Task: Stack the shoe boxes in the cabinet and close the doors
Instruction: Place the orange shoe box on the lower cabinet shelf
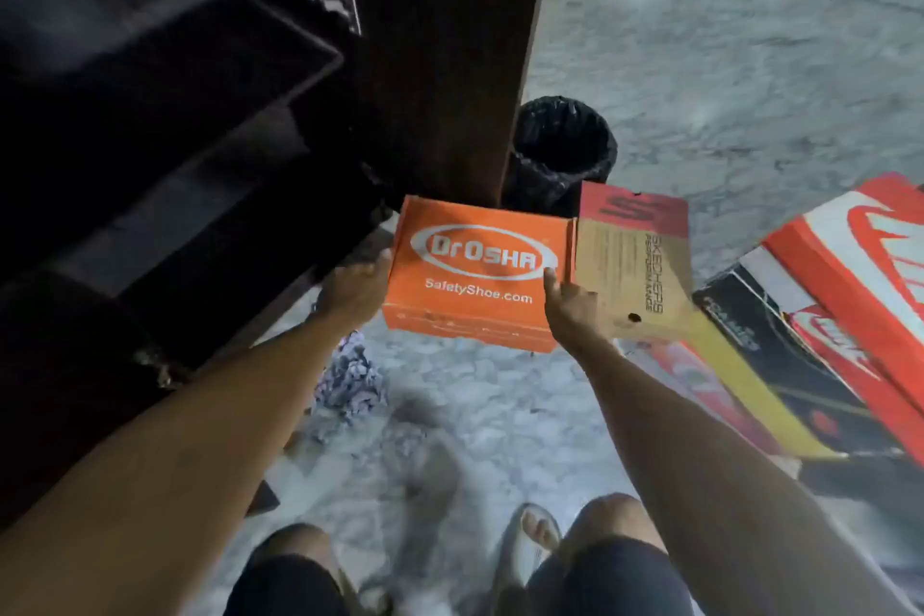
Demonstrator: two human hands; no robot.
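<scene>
Dim light. Cabinet at ten o'clock nearly black. My feet at six blurry. Edges bend outward.

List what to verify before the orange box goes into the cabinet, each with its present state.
1. Both hands on the orange box: ok, left hand and right hand at opposite sides.
2. Box lid closed: ok.
3. Cabinet door open: ok.
4. Shelf free for the box: cannot tell, too dark.
5. Skechers box clear of the path: not ok, against the orange box's right edge.
</scene>
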